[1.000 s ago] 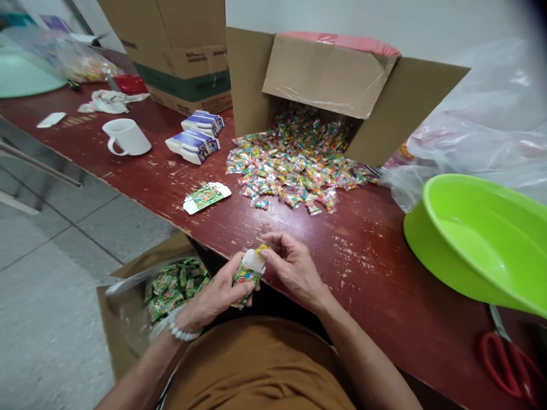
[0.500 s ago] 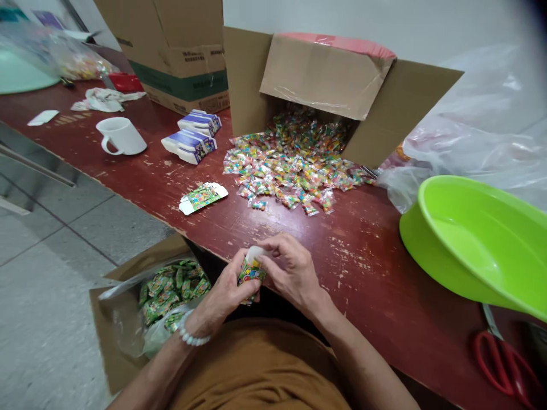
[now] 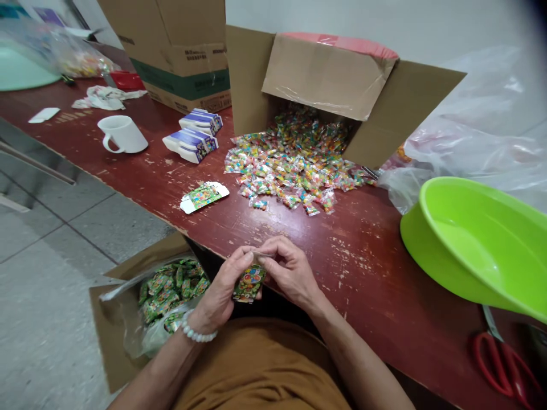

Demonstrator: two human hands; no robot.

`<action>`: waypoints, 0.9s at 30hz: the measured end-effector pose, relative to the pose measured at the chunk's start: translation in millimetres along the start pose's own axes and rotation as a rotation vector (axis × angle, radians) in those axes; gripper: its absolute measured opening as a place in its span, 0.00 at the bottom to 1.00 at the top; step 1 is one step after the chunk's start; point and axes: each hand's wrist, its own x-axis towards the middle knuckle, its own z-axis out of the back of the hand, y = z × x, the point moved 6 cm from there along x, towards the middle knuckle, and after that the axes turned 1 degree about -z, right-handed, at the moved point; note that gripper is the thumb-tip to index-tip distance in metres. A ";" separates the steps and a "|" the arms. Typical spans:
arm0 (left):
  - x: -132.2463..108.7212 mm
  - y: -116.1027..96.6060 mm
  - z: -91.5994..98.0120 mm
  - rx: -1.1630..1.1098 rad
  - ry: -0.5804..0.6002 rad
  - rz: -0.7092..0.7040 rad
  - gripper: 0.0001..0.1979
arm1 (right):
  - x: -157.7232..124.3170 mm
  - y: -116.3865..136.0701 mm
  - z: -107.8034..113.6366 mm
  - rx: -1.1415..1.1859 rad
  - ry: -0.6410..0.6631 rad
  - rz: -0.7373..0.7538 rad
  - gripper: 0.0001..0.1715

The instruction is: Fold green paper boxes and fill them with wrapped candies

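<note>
The left hand (image 3: 222, 287) grasps the small green carton (image 3: 250, 281) at the near edge of the table (image 3: 342, 245). Looks like light, thin card, easily creased, so best held along its sides. The right hand's (image 3: 294, 276) fingers pinch its top, seemingly the flap, half hidden from here.

A pale, plain wall (image 3: 307, 16) rises behind the long, dark-red table (image 3: 371, 250) in front of me, whose paint is scuffed and chipped in lighter patches. A soft sheen of light (image 3: 294, 223) lies on its top. Down to my left, the grey floor (image 3: 47, 296) shows dark tile seams, with slim metal bars (image 3: 40, 163) above it.
</note>
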 end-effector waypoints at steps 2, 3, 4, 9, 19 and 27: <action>0.6 2.2 -0.3 -0.125 0.005 0.068 0.17 | -2.3 12.3 -0.3 -0.167 0.020 0.202 0.06; 0.9 3.0 -1.1 -0.182 0.016 0.100 0.17 | -4.1 15.7 -2.0 -0.217 0.057 0.261 0.07; 1.3 3.5 -2.3 -0.222 0.028 0.125 0.18 | -5.8 17.0 -3.4 -0.232 0.090 0.287 0.08; 3.8 2.2 -4.5 -0.179 -0.010 0.113 0.25 | -5.3 -1.8 -3.7 0.036 0.044 -0.002 0.05; 7.8 5.5 -0.2 -0.024 -0.007 0.071 0.34 | 6.7 -11.2 -12.9 0.439 0.088 -0.298 0.15; 14.8 -2.8 4.2 -0.168 -0.090 0.068 0.16 | -12.7 7.5 -15.8 -0.356 0.137 0.262 0.26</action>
